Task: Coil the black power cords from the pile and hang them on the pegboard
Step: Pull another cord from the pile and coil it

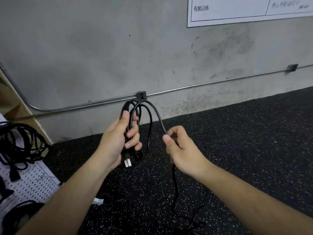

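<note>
A black power cord (pixel 153 112) is partly coiled in front of me. My left hand (pixel 118 141) grips the bundle of loops, with the plug (pixel 127 161) sticking out below the palm. My right hand (pixel 182 148) pinches the free strand between thumb and forefinger. From there the strand arcs up to the coil and trails down to the floor. The white pegboard (pixel 32 182) lies at the lower left, with coiled black cords (pixel 20 143) on it.
A black speckled rubber floor (pixel 237 150) runs to a grey concrete wall (pixel 118 48). A metal conduit (pixel 203 85) with a small junction box (pixel 141 95) runs along the wall. A white printed sheet (pixel 237 11) hangs top right. A scrap of white paper (pixel 98 200) lies on the floor.
</note>
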The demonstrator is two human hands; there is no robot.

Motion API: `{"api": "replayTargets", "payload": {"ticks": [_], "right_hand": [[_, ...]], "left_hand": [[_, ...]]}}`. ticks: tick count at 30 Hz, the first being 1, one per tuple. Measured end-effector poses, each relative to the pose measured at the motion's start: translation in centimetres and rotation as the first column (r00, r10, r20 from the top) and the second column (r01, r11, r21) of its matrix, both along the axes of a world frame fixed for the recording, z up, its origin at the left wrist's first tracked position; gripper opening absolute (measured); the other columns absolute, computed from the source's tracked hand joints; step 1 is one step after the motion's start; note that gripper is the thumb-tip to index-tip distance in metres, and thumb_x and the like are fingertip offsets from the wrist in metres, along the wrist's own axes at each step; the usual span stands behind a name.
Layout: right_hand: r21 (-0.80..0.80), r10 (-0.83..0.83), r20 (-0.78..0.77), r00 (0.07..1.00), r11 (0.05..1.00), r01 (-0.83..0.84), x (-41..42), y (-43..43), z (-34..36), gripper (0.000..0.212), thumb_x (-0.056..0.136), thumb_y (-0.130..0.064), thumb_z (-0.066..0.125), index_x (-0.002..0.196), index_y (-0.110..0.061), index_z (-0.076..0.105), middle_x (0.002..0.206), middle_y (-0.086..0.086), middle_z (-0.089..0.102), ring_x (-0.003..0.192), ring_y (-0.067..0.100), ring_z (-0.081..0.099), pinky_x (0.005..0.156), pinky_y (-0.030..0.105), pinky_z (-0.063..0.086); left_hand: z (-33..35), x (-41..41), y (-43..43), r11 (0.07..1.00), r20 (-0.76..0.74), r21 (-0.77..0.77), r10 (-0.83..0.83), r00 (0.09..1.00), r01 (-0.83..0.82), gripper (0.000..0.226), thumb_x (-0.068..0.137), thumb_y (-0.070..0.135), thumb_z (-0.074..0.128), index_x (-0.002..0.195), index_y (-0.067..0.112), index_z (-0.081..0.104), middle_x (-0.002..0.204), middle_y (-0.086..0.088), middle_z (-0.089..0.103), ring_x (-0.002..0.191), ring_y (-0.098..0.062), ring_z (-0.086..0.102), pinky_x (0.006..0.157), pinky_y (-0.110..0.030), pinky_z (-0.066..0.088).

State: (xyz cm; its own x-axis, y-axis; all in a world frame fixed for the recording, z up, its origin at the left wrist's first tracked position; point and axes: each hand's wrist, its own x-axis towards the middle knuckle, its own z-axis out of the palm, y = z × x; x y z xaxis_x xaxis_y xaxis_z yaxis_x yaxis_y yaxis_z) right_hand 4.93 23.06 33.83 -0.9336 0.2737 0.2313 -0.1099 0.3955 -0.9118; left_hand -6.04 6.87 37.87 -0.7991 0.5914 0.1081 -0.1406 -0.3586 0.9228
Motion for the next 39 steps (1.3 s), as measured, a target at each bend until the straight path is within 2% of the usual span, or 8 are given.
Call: {"api": "replayTargets", "payload": {"ticks": [6, 9, 13, 18, 24, 32, 35, 39], "right_hand": [[0.13, -0.138, -0.054, 0.989, 0.981, 0.144, -0.8, -1.9, 1.2, 0.014, 0.105, -0.031, 0.05, 0.095, -0.024, 0.044, 0.069, -0.005, 0.053, 0.053, 0.005, 0.043, 0.057, 0.032, 0.039], [0.103, -0.068, -0.003, 0.998, 0.992, 0.068, -0.6, -2.3, 1.5, 0.008, 0.102, -0.016, 0.045, 0.1, -0.024, 0.048, 0.086, -0.004, 0.063, 0.069, 0.004, 0.054, 0.068, 0.03, 0.047], [0.046, 0.018, -0.058, 0.998, 0.999, -0.016, -0.4, -2.2, 1.3, 0.028, 0.1, -0.002, 0.046, 0.103, -0.027, 0.056, 0.095, -0.008, 0.068, 0.085, -0.003, 0.06, 0.075, 0.011, 0.043], [-0.067, 0.058, -0.111, 0.992, 0.996, -0.066, -0.5, -1.8, 1.0, 0.041, 0.102, 0.0, 0.048, 0.102, -0.04, 0.059, 0.093, -0.003, 0.07, 0.068, 0.002, 0.062, 0.069, 0.021, 0.051], [-0.055, 0.072, 0.015, 0.997, 0.996, -0.071, -0.3, -0.7, 0.1, 0.003, 0.104, -0.024, 0.054, 0.104, -0.021, 0.055, 0.086, 0.001, 0.076, 0.087, 0.019, 0.072, 0.086, 0.033, 0.053], [-0.005, 0.216, 0.291, 0.932, 0.974, -0.224, 0.4, 0.7, -4.1, 0.021, 0.108, -0.039, 0.039, 0.103, -0.02, 0.048, 0.076, 0.0, 0.058, 0.069, 0.013, 0.059, 0.072, 0.037, 0.052], [0.153, 0.157, 0.284, 0.946, 0.966, -0.207, 0.4, 0.8, -2.8, 0.008, 0.108, -0.031, 0.04, 0.105, -0.024, 0.044, 0.08, -0.001, 0.052, 0.065, 0.009, 0.044, 0.061, 0.029, 0.042], [0.508, 0.126, 0.216, 0.968, 0.832, -0.222, 0.9, 0.6, -0.5, 0.008, 0.107, -0.023, 0.042, 0.107, -0.023, 0.05, 0.087, -0.006, 0.057, 0.07, 0.005, 0.049, 0.063, 0.027, 0.043]], "left_hand": [[-0.2, 2.2, 0.9, 0.997, -0.085, -0.056, -0.053, 0.995, 0.048, 0.024, 0.105, 0.033, 0.046, 0.102, 0.01, 0.05, 0.068, -0.004, 0.048, 0.042, -0.011, 0.028, 0.043, -0.027, 0.038], [-0.2, 2.5, 1.1, 0.996, -0.134, -0.085, 0.014, 0.991, -0.026, 0.028, 0.106, 0.033, 0.044, 0.102, 0.006, 0.052, 0.102, -0.016, 0.072, 0.048, -0.014, 0.037, 0.047, -0.028, 0.04], [-0.1, 2.3, 0.6, 0.974, -0.309, -0.196, 0.051, 0.95, -0.116, 0.036, 0.105, 0.038, 0.041, 0.115, 0.01, 0.061, 0.115, -0.007, 0.075, 0.084, -0.027, 0.062, 0.063, -0.032, 0.049], [-0.3, 2.2, 0.4, 0.964, -0.433, -0.218, 0.047, 0.9, -0.155, 0.037, 0.104, 0.04, 0.038, 0.124, 0.012, 0.051, 0.12, -0.002, 0.074, 0.116, -0.022, 0.069, 0.102, -0.045, 0.051], [0.6, 2.6, 0.6, 0.983, -0.4, -0.067, 0.132, 0.907, -0.173, 0.028, 0.109, 0.029, 0.033, 0.111, 0.01, 0.054, 0.113, -0.011, 0.076, 0.111, -0.025, 0.071, 0.1, -0.039, 0.055], [2.7, -0.7, -1.5, 0.959, -0.256, 0.086, 0.285, 0.924, -0.272, 0.023, 0.111, 0.03, 0.034, 0.116, 0.012, 0.047, 0.118, -0.014, 0.074, 0.115, -0.028, 0.069, 0.107, -0.044, 0.05], [1.5, -1.8, -1.9, 0.958, -0.288, -0.016, 0.269, 0.919, -0.285, 0.031, 0.11, 0.032, 0.035, 0.126, 0.008, 0.046, 0.121, -0.008, 0.074, 0.12, -0.022, 0.067, 0.111, -0.043, 0.046], [0.4, -2.5, -1.9, 0.935, -0.407, -0.189, 0.204, 0.89, -0.301, 0.027, 0.107, 0.041, 0.037, 0.129, 0.031, 0.048, 0.128, 0.003, 0.071, 0.126, -0.013, 0.062, 0.114, -0.039, 0.044]]}}
